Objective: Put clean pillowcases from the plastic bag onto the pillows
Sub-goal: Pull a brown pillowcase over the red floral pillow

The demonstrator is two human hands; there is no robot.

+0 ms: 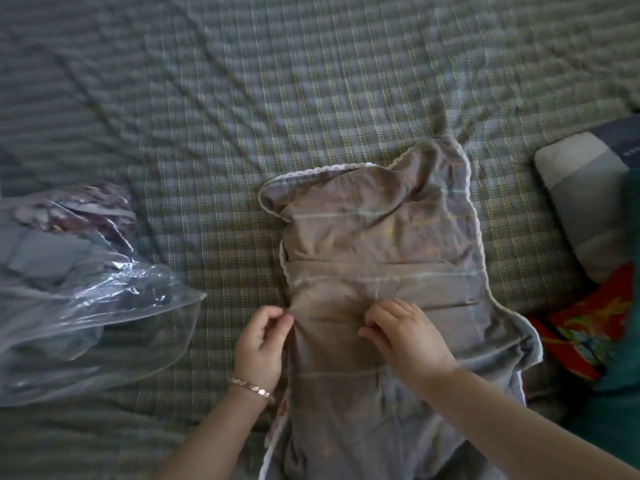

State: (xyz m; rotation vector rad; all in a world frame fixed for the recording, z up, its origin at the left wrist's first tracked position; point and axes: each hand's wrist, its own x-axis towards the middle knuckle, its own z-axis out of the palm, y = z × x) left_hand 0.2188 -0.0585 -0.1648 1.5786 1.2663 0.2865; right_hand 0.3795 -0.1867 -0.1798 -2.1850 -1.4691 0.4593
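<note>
Your left hand point(263, 337) pinches the left edge of the grey-brown, lace-trimmed fabric pillowcase point(381, 244), w/ right hand point(405, 336) curled, gripping its middle. Long axis runs straight away from you; clear plastic bag point(86, 306) lies left of it.

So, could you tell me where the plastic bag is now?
In the head view, the plastic bag lies on the checked bedspread, left of the pillowcase.

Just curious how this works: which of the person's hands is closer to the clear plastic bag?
Left. The left hand pinches the pillowcase at its edge facing the plastic bag; the right hand grips the fabric farther across, away from the bag.
</note>
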